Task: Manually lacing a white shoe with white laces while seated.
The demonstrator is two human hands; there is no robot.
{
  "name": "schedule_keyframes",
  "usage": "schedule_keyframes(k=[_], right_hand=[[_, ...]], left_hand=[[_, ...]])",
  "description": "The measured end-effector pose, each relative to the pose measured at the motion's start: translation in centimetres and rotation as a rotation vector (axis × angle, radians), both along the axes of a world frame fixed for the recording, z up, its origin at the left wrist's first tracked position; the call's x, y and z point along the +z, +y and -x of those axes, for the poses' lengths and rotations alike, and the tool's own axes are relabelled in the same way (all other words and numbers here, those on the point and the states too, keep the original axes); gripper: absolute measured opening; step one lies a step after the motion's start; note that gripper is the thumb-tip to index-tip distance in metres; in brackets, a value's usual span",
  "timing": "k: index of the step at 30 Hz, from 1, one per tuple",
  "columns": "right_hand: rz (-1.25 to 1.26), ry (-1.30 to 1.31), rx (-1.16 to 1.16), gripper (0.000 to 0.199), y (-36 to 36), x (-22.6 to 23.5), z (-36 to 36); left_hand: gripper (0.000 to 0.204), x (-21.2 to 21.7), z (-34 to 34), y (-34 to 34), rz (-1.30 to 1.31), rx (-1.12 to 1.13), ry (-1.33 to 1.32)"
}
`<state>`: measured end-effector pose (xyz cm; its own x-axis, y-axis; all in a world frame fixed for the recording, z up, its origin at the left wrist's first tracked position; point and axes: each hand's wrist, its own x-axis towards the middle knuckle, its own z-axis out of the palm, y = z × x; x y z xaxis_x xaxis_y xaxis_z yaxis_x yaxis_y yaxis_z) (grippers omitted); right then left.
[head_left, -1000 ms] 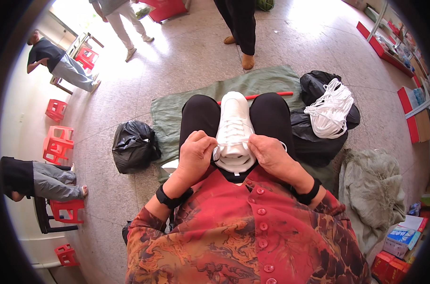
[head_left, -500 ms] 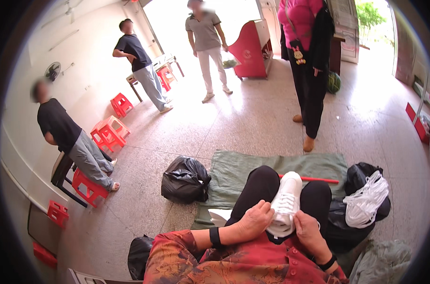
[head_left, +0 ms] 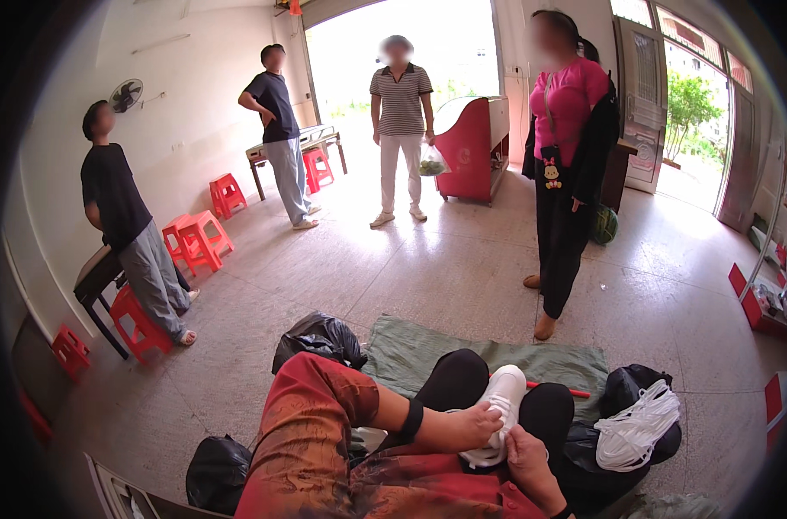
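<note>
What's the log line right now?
left hand: at white shoe | right hand: at shoe's near end | shoe: between knees | white cord bundle: right of knees

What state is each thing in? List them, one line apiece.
White shoe, laced, toe pointing away; knot unclear
Left hand, curled at the shoe; grip unclear
Right hand, curled at the shoe; grip unclear
White cords, heaped on a black bag
Green cloth, spread on the floor
Red rod, lying on the cloth
Door, open
Wall fan, spinning or still unclear
Clear bag, hanging, green contents
</note>
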<state>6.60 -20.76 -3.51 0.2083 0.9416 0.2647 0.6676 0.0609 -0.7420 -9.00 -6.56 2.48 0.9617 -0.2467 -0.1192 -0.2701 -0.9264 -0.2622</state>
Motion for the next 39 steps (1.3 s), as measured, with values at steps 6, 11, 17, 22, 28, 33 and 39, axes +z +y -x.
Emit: schedule_keyframes(k=[6,11,17,22,28,33,39], right_hand=[[-0.084,0.084,0.061,0.015,-0.5,1.1,-0.1],[-0.131,-0.054,0.072,0.019,-2.2,1.5,0.1],[-0.317,-0.136,0.011,0.041,-2.6,-1.8,0.1],[-0.168,-0.270,0.032,0.056,-3.1,-2.7,-0.2],[-0.053,-0.347,0.029,0.059,-3.0,-1.4,0.3],[-0.105,-0.303,0.066,0.059,-3.8,0.8,0.2],[-0.251,-0.195,0.308,0.051,-2.1,6.2,0.6]], left_hand=[[0.013,-0.9,-0.8,-1.8,0.801,0.030,-0.167],[0.015,0.2,-2.4,-5.6,1.560,0.315,-0.089],[0.022,-6.3,-0.9,-2.0,1.254,0.861,-0.065],[0.025,-8.0,-1.5,-3.3,1.527,0.877,-0.291],[0.020,-7.2,-2.3,-3.5,1.335,0.959,-0.244],[0.018,-5.9,-2.4,-3.6,1.170,0.900,-0.173],[0.012,7.8,-0.1,-5.7,1.718,0.123,0.520]])
